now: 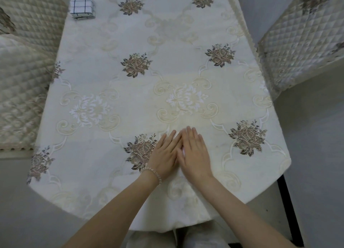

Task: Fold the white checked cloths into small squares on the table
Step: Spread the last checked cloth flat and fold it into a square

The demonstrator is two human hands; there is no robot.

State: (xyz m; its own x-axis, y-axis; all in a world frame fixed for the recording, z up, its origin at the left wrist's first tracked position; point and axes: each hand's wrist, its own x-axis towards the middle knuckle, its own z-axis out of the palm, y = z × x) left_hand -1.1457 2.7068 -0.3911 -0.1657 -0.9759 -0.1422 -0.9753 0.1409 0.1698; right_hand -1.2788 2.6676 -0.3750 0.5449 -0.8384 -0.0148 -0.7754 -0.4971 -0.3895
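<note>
Both hands, left hand (pixel 164 155) and right hand (pixel 193 154), lie flat, fingers straight, gripping nothing, near edge of the table (pixel 214 24); the folded checked cloth (pixel 81 6) lies far-left, nearer the left hand

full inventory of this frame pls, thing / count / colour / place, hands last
folded checked cloths: one stack, white with dark blue lines, far left corner of the table; number of cloths in it cannot be told
cloth under the hands: a white sliver shows between the hands, near middle of the table; the rest is hidden
tablecloth: 1, cream with brown embroidered flowers, covers the table
quilted chair covers: 2 areas, beige, left and right of the table
bracelet: 1, pale beads, left wrist
left hand: flat, fingers straight, pressing down beside the right
right hand: flat, fingers straight, pressing down, touching the left
</note>
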